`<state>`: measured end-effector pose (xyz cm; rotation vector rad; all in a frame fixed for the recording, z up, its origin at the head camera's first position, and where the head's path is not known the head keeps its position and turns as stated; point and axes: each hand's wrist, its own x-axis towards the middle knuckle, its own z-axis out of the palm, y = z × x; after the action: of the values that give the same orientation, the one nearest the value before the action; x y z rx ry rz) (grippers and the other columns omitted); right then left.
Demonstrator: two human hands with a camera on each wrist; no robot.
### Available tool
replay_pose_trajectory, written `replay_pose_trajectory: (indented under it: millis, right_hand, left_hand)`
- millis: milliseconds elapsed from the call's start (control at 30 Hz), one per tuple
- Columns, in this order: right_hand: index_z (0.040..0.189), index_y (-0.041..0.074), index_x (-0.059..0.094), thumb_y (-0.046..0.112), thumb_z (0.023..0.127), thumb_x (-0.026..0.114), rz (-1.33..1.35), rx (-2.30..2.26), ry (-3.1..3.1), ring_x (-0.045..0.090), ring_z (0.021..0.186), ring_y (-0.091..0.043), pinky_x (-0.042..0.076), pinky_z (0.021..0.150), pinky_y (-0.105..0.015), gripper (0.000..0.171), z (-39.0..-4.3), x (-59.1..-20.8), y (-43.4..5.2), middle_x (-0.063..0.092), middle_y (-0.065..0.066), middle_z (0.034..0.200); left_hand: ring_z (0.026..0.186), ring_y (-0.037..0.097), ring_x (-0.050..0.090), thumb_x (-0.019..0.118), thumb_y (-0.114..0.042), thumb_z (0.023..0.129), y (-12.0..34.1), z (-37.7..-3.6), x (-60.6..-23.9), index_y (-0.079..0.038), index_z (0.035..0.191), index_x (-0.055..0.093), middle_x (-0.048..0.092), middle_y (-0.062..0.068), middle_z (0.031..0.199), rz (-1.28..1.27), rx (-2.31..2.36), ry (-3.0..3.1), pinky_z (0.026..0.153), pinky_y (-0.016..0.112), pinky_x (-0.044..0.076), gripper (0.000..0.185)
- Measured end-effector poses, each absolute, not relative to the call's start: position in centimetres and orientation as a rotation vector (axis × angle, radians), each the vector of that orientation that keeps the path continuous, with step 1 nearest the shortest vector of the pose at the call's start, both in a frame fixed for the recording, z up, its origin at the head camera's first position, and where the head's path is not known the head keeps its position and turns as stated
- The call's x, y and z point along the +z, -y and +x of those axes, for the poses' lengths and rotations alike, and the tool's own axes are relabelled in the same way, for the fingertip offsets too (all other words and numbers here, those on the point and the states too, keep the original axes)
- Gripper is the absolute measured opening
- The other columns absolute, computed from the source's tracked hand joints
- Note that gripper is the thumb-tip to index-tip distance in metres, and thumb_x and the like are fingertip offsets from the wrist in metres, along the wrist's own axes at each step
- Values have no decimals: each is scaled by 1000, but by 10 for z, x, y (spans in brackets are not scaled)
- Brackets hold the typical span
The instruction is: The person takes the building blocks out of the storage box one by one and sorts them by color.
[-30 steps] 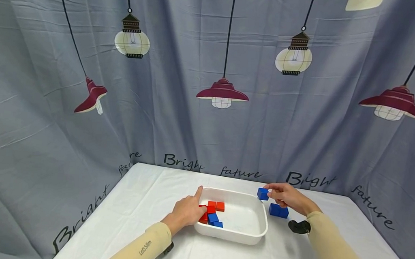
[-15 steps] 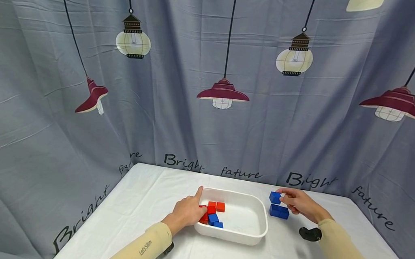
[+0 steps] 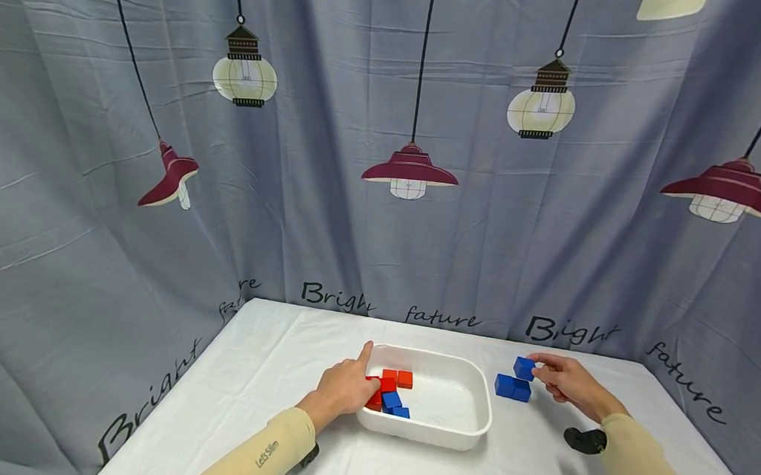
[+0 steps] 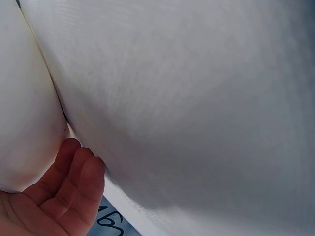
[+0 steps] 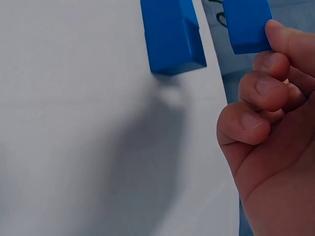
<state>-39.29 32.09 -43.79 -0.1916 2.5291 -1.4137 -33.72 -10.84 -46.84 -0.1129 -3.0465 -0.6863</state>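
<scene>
My right hand (image 3: pixel 570 383) pinches a blue cube (image 3: pixel 524 368) between thumb and fingers. In the right wrist view the held blue cube (image 5: pixel 247 24) is off the table, with the other fingers curled below it. Two more blue cubes (image 3: pixel 512 387) sit side by side on the table, just in front of it. My left hand (image 3: pixel 345 386) grips the left wall of a white plastic bin (image 3: pixel 448 437), thumb inside and index finger along the rim. In the left wrist view its fingers (image 4: pixel 91 182) bend against the bin's outer side.
Several red cubes (image 3: pixel 404 379) and two blue cubes (image 3: pixel 391 400) lie in the left part of the bin. A white cloth (image 3: pixel 262 377) covers the table. Behind it hangs a grey curtain (image 3: pixel 328 226) printed with lamps.
My right hand has carried the blue cube to the right, from near the bin's back right corner to behind the two cubes. My left hand stays on the bin.
</scene>
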Motion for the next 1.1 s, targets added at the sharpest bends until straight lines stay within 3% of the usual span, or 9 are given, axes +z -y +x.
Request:
replay_pose_trajectory:
  millis: [267, 1100]
  right_hand:
    - [147, -4, 40, 22, 104, 54, -165, -1403, -2555, 44, 63, -16, 39, 56, -28, 52, -390, -445, -335, 44, -3, 77]
    - [144, -4, 46, 19, 100, 57, 17, -1367, -2607, 45, 60, -19, 37, 53, -29, 50, -383, -473, -350, 45, -1, 67]
  left_hand:
    - [88, 25, 63, 58, -36, 93, 108, -338, -469, -15, 160, 28, 68, 16, 122, -100, -687, 3052, 91, 49, 54, 76]
    - [88, 26, 63, 58, -36, 93, 108, -338, -469, -16, 160, 27, 67, 15, 122, -94, -690, 3060, 91, 49, 54, 77]
